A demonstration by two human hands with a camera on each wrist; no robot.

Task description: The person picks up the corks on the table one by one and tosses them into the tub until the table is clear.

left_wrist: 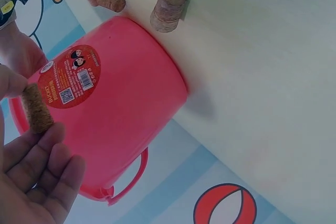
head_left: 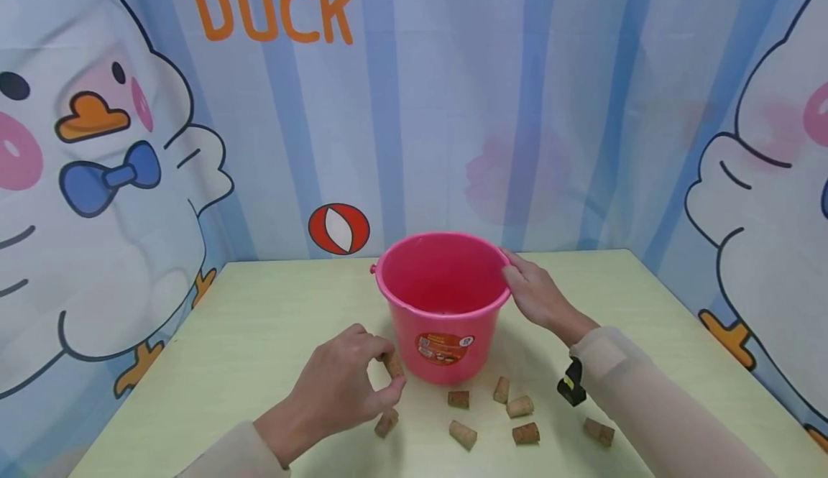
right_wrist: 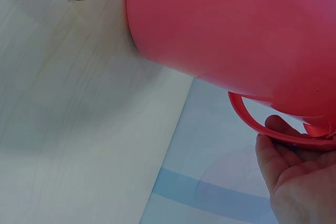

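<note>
A pink bucket (head_left: 446,341) with a red label stands upright on the table, its mouth facing up. In front of its left side, my left hand (head_left: 343,377) pinches a cork (left_wrist: 38,109) between thumb and fingertips, below the rim level in the head view. My right hand (head_left: 533,287) grips the bucket at the right of its rim, where the fingers curl about the pink handle (right_wrist: 252,119). Loose corks lie in front of the bucket, among them a dark cork (head_left: 526,433) and a paler cork (head_left: 463,435). The visible inside of the bucket shows only pink plastic.
Several more corks, including one cork (head_left: 387,423) under the left hand and another cork (head_left: 599,432) beside the right forearm, lie on the pale table (head_left: 291,298). A striped blue curtain (head_left: 440,104) with duck pictures hangs behind the table's back edge.
</note>
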